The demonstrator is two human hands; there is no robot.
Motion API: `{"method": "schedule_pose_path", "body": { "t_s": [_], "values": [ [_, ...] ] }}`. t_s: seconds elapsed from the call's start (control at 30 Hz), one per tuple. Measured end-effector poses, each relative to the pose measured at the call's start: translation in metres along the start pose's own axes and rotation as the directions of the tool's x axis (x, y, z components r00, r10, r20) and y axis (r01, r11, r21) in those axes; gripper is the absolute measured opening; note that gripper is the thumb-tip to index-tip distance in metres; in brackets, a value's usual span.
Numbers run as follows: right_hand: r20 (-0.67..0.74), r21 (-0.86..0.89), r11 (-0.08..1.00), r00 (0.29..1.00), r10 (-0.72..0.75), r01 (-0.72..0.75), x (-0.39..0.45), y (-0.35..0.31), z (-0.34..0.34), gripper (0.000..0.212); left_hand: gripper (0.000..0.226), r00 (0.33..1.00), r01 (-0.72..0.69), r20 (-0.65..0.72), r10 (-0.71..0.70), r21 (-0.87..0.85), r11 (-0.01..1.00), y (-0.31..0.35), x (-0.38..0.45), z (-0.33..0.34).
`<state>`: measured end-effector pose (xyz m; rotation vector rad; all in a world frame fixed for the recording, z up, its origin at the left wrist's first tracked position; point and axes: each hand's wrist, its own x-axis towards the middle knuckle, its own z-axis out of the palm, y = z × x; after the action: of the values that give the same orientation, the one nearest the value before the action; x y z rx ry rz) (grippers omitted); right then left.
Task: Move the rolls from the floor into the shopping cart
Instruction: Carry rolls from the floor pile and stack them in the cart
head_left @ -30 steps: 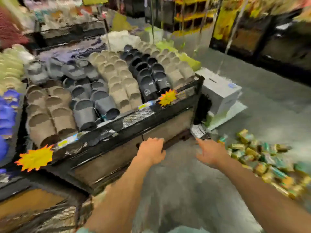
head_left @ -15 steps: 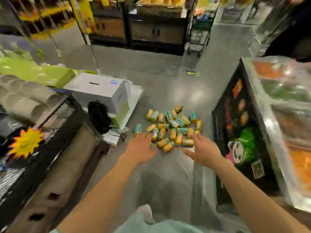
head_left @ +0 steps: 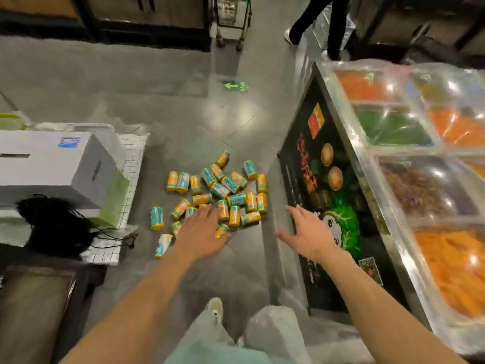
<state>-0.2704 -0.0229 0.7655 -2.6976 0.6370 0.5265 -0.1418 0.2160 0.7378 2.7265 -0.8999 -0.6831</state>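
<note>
- The view has swung off the slipper display: a food counter (head_left: 393, 179) now stands right of the right hand (head_left: 312, 237).
- The rolls (head_left: 223, 190) lie scattered on the floor (head_left: 157, 101), just beyond the left hand (head_left: 202, 235), now over the nearest ones.
- Both hands are spread, empty; picking up can likely begin.
- No cart clearly in view.

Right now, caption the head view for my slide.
Both open hands, left hand and right hand, reach toward rolls scattered on a store floor.
</note>
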Motion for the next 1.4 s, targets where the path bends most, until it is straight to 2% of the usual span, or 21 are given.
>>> {"method": "schedule_pose_path", "body": {
  "t_s": [0.27,0.47,0.7,0.8,0.93,1.1,1.27,1.4],
  "values": [
    [0.113,-0.069,0.998,0.994,-0.003,0.010,0.141,0.042,-0.001,0.086,0.078,0.994,0.044,0.095,-0.047,0.041,0.998,0.000,0.140,0.019],
    [0.177,-0.107,0.990,0.982,-0.073,0.093,0.263,0.084,0.042,0.087,0.077,0.980,0.141,0.134,-0.144,0.037,0.989,0.001,0.238,0.073],
    [0.298,-0.110,0.979,0.945,-0.134,0.173,0.386,0.107,0.170,0.084,0.077,0.974,0.181,0.135,-0.183,0.025,0.983,-0.039,0.339,0.187],
    [0.306,-0.129,0.971,0.940,-0.153,0.200,0.440,0.120,0.243,0.082,0.079,0.966,0.181,0.179,-0.185,0.041,0.983,-0.080,0.384,0.260],
    [0.279,-0.177,0.959,0.946,-0.167,0.222,0.508,0.140,0.343,0.083,0.077,0.971,0.170,0.160,-0.180,0.069,0.983,-0.131,0.441,0.362],
    [0.252,-0.259,0.920,0.940,-0.230,0.295,0.567,0.172,0.447,0.082,0.077,0.985,0.092,0.134,-0.111,0.140,0.986,-0.169,0.502,0.464],
    [0.196,-0.335,0.876,0.935,-0.295,0.347,0.610,0.195,0.497,0.077,0.076,0.999,0.044,0.015,-0.048,0.174,0.984,-0.189,0.549,0.509],
    [0.156,-0.364,0.847,0.922,-0.354,0.387,0.628,0.196,0.521,0.086,0.075,0.999,0.031,-0.027,-0.026,0.214,0.976,-0.196,0.567,0.524]
  ]
}}
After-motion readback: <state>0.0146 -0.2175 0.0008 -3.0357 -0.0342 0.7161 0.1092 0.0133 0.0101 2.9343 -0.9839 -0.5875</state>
